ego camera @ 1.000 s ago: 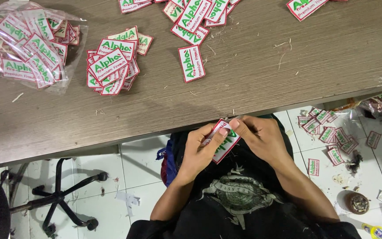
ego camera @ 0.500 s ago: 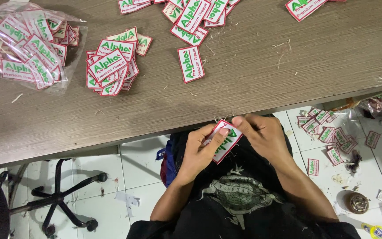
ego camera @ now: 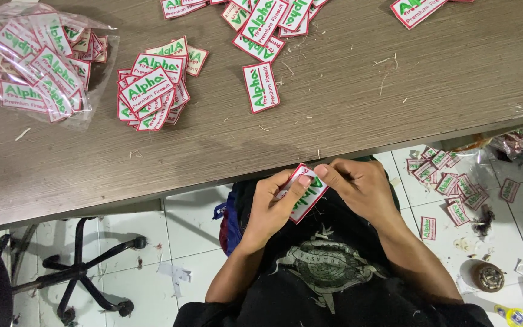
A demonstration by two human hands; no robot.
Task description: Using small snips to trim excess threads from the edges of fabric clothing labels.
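surface: grey wood-grain table (ego camera: pixel 364 109), upper frame | floor: white tiles (ego camera: pixel 195 230), lower frame | left hand (ego camera: pixel 270 209), right hand (ego camera: pixel 358 188): fingers pinched on red-edged patch (ego camera: pixel 307 194)

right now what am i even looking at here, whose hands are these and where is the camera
The camera sits on a person's head and looks straight down, so the two bare hands belong to the wearer. The left hand and right hand together hold one small embroidered patch, white with a red border and green lettering, just below the edge of a wooden table. On the table lie a stack of the same patches, a single patch, a loose heap at the top edge and a clear plastic bag full of them. More patches lie scattered on the tiled floor, near a chair base.
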